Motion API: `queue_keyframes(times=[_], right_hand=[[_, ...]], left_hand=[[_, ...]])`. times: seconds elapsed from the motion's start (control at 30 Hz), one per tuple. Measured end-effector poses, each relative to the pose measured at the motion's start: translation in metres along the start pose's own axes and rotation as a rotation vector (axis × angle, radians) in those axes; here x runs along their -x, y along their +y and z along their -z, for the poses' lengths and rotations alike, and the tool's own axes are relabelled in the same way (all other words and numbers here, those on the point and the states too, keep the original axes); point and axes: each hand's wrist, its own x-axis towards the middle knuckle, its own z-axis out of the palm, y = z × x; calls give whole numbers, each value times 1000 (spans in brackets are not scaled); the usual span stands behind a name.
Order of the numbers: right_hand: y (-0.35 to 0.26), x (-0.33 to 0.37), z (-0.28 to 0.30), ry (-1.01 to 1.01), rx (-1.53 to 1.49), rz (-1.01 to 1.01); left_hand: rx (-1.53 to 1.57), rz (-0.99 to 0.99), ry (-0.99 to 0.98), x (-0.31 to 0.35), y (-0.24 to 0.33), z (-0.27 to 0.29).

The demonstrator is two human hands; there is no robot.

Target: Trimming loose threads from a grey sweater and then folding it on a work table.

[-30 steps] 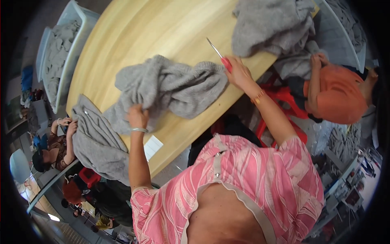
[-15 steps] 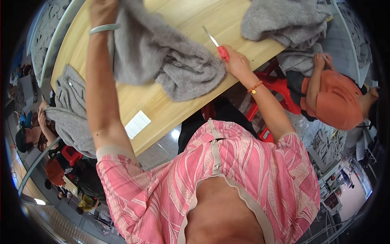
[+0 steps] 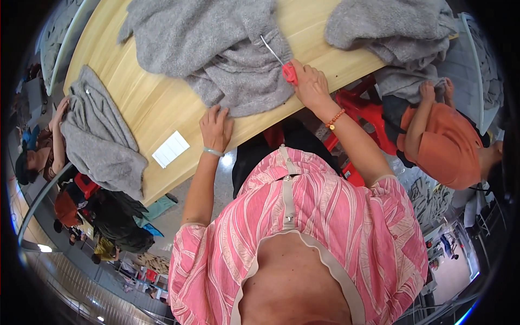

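Note:
A fuzzy grey knitted garment lies spread over the pale wooden table in front of me. My right hand is closed round red-handled scissors, their slim metal blades pointing away from me over the garment's right side. At the garment's near edge, close to the table's rim, my left hand rests palm down with its fingers stretched forward and nothing held in them. The fingertips touch or nearly touch the knit; I cannot tell which.
The wooden table also bears a white paper slip, a grey garment at left and another grey pile at right. Co-workers sit on both sides, one in an orange top. A red stool stands beside me.
My left hand has come down from the far side, letting go of the garment, to its near edge. The garment now lies flatter and farther away. The scissors have shifted slightly left.

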Motion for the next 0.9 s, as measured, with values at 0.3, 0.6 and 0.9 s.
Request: queue_keyframes(times=[0.3,0.6,0.9], right_hand=[[-5,21,87,-242,-422,-344],[14,-36,254,90,-706,-250],[-121,-173,172,38,-194,165]], left_hand=[[-104,-75,125,-23,-10,30],[1543,605,-269,-5,71,196],[836,841,5,44,15,126]])
